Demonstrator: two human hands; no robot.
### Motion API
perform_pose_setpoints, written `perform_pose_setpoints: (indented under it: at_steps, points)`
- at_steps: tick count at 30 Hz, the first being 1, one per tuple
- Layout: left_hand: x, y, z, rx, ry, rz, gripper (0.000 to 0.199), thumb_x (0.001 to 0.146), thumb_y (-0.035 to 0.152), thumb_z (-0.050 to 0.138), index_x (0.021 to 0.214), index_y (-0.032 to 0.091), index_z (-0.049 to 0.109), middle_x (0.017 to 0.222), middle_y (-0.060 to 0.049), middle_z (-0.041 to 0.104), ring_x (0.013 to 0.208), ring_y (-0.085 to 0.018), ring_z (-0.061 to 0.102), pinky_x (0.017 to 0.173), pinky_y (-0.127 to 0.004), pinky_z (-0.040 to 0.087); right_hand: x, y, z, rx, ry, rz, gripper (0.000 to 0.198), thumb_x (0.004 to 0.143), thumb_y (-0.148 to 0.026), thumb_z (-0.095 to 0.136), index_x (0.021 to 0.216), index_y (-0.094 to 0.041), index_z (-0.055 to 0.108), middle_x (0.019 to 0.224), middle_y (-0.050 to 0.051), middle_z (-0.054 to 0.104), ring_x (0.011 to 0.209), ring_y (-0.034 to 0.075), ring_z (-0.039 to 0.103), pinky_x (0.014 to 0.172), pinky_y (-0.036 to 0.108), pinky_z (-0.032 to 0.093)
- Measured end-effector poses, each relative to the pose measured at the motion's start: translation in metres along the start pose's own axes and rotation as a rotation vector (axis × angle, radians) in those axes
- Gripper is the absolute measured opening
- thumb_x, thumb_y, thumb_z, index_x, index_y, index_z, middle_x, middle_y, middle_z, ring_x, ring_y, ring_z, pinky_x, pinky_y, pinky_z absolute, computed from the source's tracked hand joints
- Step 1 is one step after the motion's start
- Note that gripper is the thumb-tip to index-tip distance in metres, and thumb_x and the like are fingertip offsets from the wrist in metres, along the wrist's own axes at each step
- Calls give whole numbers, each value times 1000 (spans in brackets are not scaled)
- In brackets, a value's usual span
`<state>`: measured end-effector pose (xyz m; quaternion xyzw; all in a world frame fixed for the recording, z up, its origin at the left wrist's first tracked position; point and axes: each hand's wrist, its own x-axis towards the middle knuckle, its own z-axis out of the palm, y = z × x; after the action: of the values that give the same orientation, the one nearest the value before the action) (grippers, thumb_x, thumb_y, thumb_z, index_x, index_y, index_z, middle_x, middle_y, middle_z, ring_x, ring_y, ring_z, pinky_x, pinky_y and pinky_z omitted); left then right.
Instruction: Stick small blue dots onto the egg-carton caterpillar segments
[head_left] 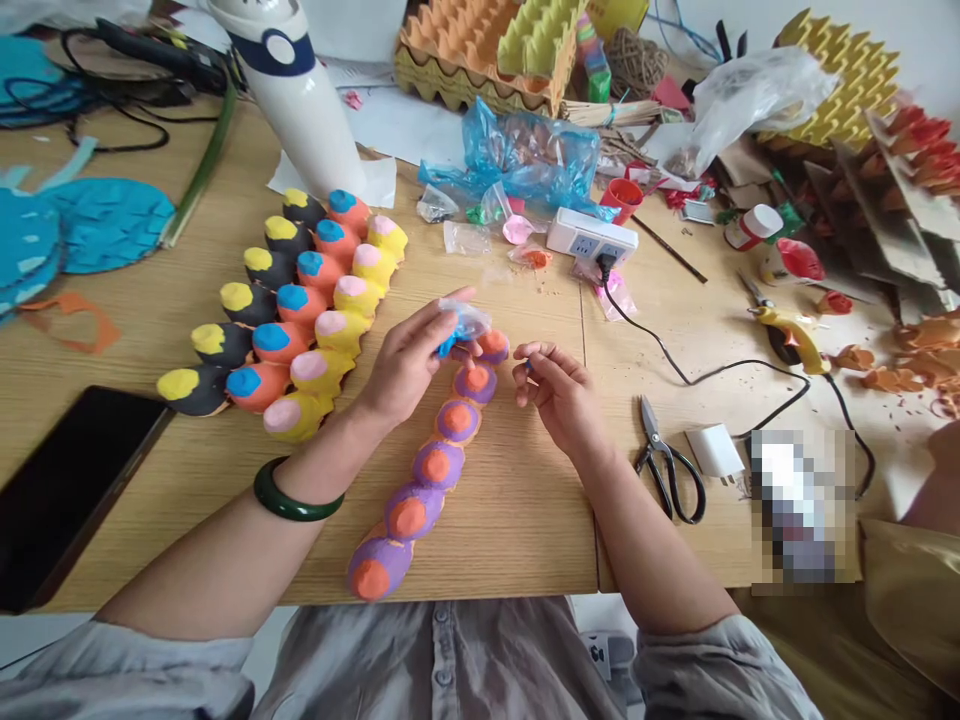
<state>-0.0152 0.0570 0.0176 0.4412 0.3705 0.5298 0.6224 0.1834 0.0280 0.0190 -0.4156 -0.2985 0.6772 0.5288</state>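
My left hand (416, 355) is closed on a small clear plastic bag (466, 318) with blue clay (448, 345) in it. Close by, my right hand (553, 385) pinches a tiny dark-blue bit between thumb and forefinger. Below both hands lies a strip of egg-carton cups (437, 466), purple with orange tips, running down toward the table edge. Left of it stand joined rows of painted cups: yellow with pink tips (334, 327), orange with blue tips (279, 340) and black with yellow tips (225, 342). The far end of the purple strip is partly behind my left hand.
Scissors (664, 465) and a white charger (715, 451) lie to the right, near a power strip (592, 236) with a trailing cord. A white bottle (300, 110) and stacked egg trays (472, 55) stand behind. A dark phone-like slab (71, 490) is at left; another person sits at right.
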Motion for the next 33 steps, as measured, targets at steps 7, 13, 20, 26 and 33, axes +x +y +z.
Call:
perform_pose_setpoints:
  at_steps: [7, 13, 20, 26, 33]
  points:
    - [-9, -3, 1, 478, -155, 318, 76, 91, 35, 80, 160, 18, 52, 128, -9, 78, 116, -22, 74, 102, -30, 59, -7, -4, 7, -34, -113, 36, 39, 82, -57, 83, 81, -19, 72, 76, -1, 63, 62, 10, 55, 45, 20, 50]
    - [-11, -1, 3, 725, -207, 493, 78, 89, 17, 73, 162, 23, 50, 133, -7, 77, 123, -22, 72, 112, -33, 56, -11, -1, 10, -166, -144, 59, 48, 83, -63, 82, 75, -20, 62, 71, -4, 58, 52, 7, 47, 39, 20, 45]
    - [-12, 2, 6, 516, -174, 274, 70, 88, 33, 81, 153, 20, 61, 133, -11, 76, 121, -25, 74, 108, -35, 59, -9, -3, 8, -253, -64, -30, 44, 80, -59, 84, 76, -20, 63, 68, -5, 59, 49, 6, 50, 40, 20, 43]
    - [-7, 4, 7, 365, -56, 90, 31, 86, 46, 83, 99, 18, 80, 98, -7, 82, 92, -25, 78, 88, -37, 66, -6, -4, 3, -401, 6, -121, 48, 81, -62, 82, 73, -21, 61, 62, -6, 57, 45, 6, 47, 40, 21, 38]
    - [-7, 12, 7, 218, -82, -40, 35, 77, 49, 91, 97, 22, 81, 93, -5, 81, 87, -25, 76, 84, -39, 65, -7, -3, 3, -504, 38, -177, 52, 82, -69, 78, 73, -22, 58, 58, -7, 49, 46, 6, 41, 43, 23, 32]
